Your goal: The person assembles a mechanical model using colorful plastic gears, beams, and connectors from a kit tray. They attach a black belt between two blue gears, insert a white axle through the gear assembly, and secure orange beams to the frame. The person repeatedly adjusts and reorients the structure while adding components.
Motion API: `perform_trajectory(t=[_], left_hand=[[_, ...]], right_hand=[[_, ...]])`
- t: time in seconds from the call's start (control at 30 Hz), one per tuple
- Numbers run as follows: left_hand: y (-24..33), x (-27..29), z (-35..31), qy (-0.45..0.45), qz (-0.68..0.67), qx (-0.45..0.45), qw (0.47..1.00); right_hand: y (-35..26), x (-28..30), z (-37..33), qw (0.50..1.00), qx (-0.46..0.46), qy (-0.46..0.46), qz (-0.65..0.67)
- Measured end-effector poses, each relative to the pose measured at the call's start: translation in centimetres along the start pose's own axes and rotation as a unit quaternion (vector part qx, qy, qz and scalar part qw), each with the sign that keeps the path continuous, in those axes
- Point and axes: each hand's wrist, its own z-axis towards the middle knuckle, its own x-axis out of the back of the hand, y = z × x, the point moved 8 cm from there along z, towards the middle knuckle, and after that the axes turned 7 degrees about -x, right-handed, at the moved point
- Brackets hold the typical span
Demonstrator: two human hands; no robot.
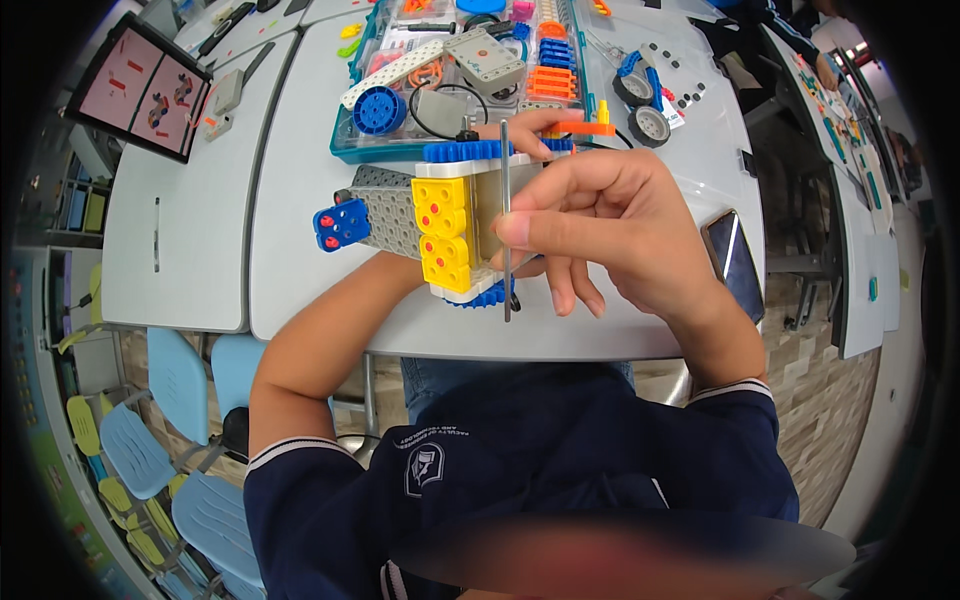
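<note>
A construction-kit model [395, 215] is held up above the near edge of the table. It has a grey perforated beam, yellow plates with red pegs, white sides and blue gears. My left hand [533, 130] grips it from behind, mostly hidden, with fingertips showing past its far side. Between thumb and index finger, my right hand [620, 220] pinches a thin metal axle rod [506, 150]. The rod stands lengthwise against the model's right side; whether it touches the model I cannot tell. A blue connector [341, 224] with red pegs sits at the beam's left end.
Behind the model is a teal-edged kit tray [350, 150] full of coloured parts. Two grey wheels [650, 127] with blue pieces lie right of it. A phone [734, 262] rests at the right edge. A tablet [140, 88] stands at the far left.
</note>
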Motion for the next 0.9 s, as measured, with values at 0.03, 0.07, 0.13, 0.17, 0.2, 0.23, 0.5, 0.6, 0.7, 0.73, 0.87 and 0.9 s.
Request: perform_trajectory(t=[0.03,0.07,0.13,0.17,0.2,0.23,0.5,0.6,0.7,0.73,0.87,0.9], left_hand=[[0.4,0.0,0.0,-0.01,0.011,-0.031,0.999],[0.0,0.4,-0.4,0.015,0.014,0.005,1.0],[-0.6,1.0,-0.7,0.05,0.0,0.05,0.998],[-1.0,1.3,-0.8,0.064,0.009,0.076,0.995],[-1.2,1.3,-0.9,0.062,0.037,0.098,0.993],[-0.8,1.1,-0.6,0.05,0.03,0.067,0.996],[1.1,1.4,-0.3,-0.001,0.239,-0.052,0.97],[-0.1,2.1,-0.6,0.025,0.192,-0.012,0.981],[-0.7,2.0,-0.6,0.043,0.118,-0.013,0.992],[-1.2,2.3,-1.2,0.032,0.206,0.051,0.977],[-2.3,1.2,-1.6,0.039,0.065,0.099,0.992],[-2.6,0.9,-1.8,0.033,0.046,0.115,0.992]], right_hand=[[-0.2,-0.1,0.1,1.0,0.013,-0.004,0.005],[-0.2,0.0,0.2,1.0,0.014,-0.002,-0.003],[-0.4,0.0,0.4,0.999,0.027,-0.006,-0.02],[-0.6,0.0,0.5,0.999,0.04,-0.012,-0.027],[-0.8,-0.1,0.5,0.998,0.058,-0.029,-0.028],[-1.5,0.6,0.4,0.995,0.091,-0.005,-0.026],[-3.2,11.1,-0.8,0.958,0.231,0.169,0.008],[-0.8,12.6,0.0,0.959,0.219,0.18,0.012],[0.4,12.4,0.6,0.963,0.215,0.161,-0.016],[0.6,12.2,0.7,0.965,0.214,0.152,-0.025],[0.2,11.5,0.5,0.965,0.215,0.14,-0.059],[0.2,11.3,0.5,0.965,0.214,0.138,-0.063]])
